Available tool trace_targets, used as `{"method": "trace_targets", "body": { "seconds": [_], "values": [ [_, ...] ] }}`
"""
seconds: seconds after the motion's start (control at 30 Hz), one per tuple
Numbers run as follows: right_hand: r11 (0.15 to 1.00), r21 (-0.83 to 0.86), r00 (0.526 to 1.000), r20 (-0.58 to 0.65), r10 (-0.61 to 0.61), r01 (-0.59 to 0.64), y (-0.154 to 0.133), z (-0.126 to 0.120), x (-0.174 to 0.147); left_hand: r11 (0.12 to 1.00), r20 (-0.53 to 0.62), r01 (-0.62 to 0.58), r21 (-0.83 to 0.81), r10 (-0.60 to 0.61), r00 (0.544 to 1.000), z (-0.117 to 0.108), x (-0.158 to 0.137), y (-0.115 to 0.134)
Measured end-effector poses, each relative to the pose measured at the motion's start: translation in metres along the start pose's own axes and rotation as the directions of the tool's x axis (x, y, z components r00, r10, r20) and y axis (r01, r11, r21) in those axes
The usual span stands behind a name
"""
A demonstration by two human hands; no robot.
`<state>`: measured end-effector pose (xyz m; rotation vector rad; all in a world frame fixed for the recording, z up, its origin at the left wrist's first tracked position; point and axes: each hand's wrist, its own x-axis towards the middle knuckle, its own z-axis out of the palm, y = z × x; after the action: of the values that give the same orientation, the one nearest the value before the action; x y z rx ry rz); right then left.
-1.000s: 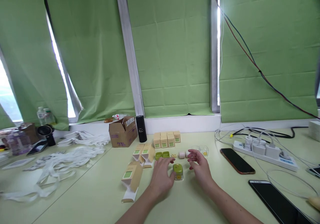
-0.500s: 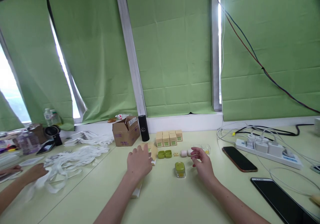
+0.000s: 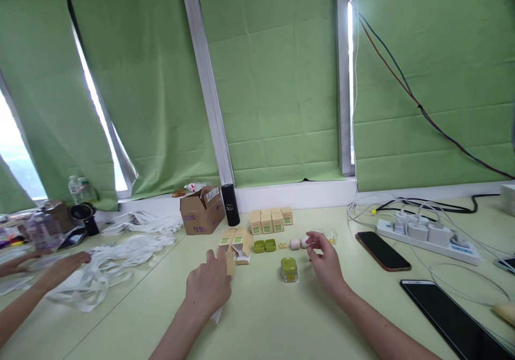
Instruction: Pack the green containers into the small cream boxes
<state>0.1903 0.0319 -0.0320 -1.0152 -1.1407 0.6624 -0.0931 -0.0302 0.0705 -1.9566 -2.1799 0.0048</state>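
Observation:
My left hand (image 3: 209,282) is closed over a beige carton (image 3: 230,263), whose far part shows beyond the fingers. The palm hides much of it. More small beige boxes (image 3: 241,244) with green squares lie just beyond. My right hand (image 3: 324,258) hovers with curved fingers apart and nothing in them. Between the hands stands a small clear container with a green lid (image 3: 288,269). Behind it are two open green cases (image 3: 264,245), small yellowish pieces (image 3: 282,245) and white-pink cylinders (image 3: 295,243), one partly hidden by my right fingers.
Several beige boxes (image 3: 271,221) stand in a row at the back, near a black cylinder (image 3: 230,204) and a cardboard box (image 3: 202,211). Phones (image 3: 383,250), a power strip (image 3: 430,240) and cables lie right. Another person's hands (image 3: 66,269) are among white straps (image 3: 120,258) at left.
My left hand has moved back toward me and left, uncovering the small beige boxes. My right hand has barely moved. The other person's hands have shifted right at the straps.

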Motion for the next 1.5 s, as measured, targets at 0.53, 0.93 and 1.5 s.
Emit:
{"method": "trace_targets", "body": {
  "seconds": [0.53, 0.93, 1.5],
  "values": [
    [0.974, -0.059, 0.952, 0.233, -0.199, 0.219, -0.033, 0.018, -0.028, 0.74, -0.884, -0.672, -0.006, 0.311, 0.349, 0.028, 0.023, 0.104],
    [0.936, -0.064, 0.937, 0.071, -0.343, 0.347, -0.042, 0.01, -0.023, 0.408, -0.916, -0.902, -0.14, 0.291, 0.274, 0.036, 0.015, 0.099],
    [0.483, -0.215, 0.527, 0.275, -0.804, 0.849, -0.048, 0.0, -0.024, 0.41, -0.885, -0.879, -0.243, 0.276, 0.374, 0.049, 0.023, 0.082]
  ]
}}
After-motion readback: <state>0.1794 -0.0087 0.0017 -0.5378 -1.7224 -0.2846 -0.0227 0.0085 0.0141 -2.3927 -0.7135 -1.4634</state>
